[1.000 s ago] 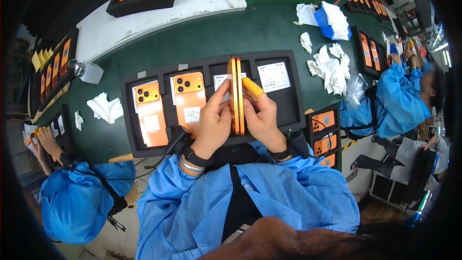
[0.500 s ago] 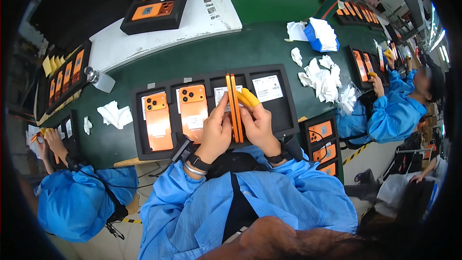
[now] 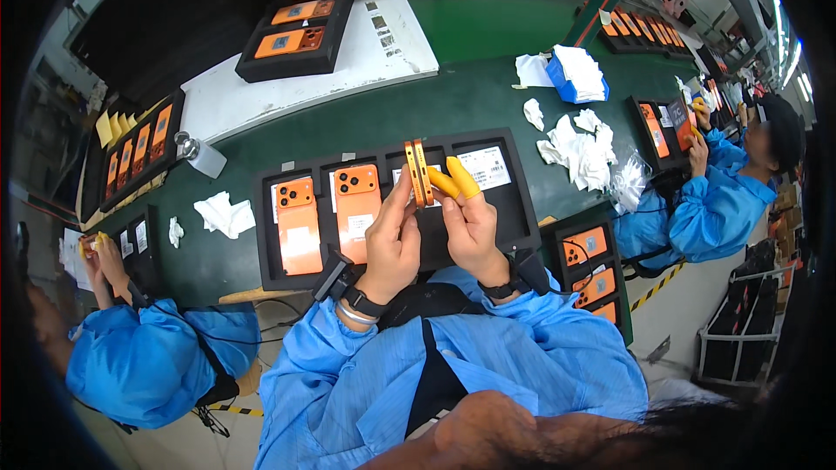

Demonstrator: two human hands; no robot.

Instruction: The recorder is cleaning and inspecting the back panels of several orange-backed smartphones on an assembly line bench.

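Observation:
Two orange phones (image 3: 418, 176) stand edge-on and close together between my hands, their short edges with openings facing up toward me. My left hand (image 3: 392, 248) is closed against their left side, fingers along the outer face. On the right side, my right hand (image 3: 473, 231) presses a yellow-covered finger to them; another yellow finger cot (image 3: 461, 177) sticks up apart. Beneath is a black compartment tray (image 3: 514, 231). Its left compartments hold an orange phone (image 3: 299, 239) and a second orange phone (image 3: 355, 218), camera sides up. A white label sheet (image 3: 482, 167) lies in the right compartment.
Crumpled white wipes (image 3: 579, 152) and a blue box of wipes (image 3: 578, 74) are at right. A clear bottle (image 3: 205, 157) and a wipe (image 3: 225, 214) lie left. More phone trays (image 3: 292, 65) surround the bench. Co-workers in blue sleeves (image 3: 710, 213) sit on both sides.
The held phones have tipped, so their short edges now show and they look shorter. My right hand's fingers have spread somewhat. The view has shifted slightly; a co-worker at right has raised a phone.

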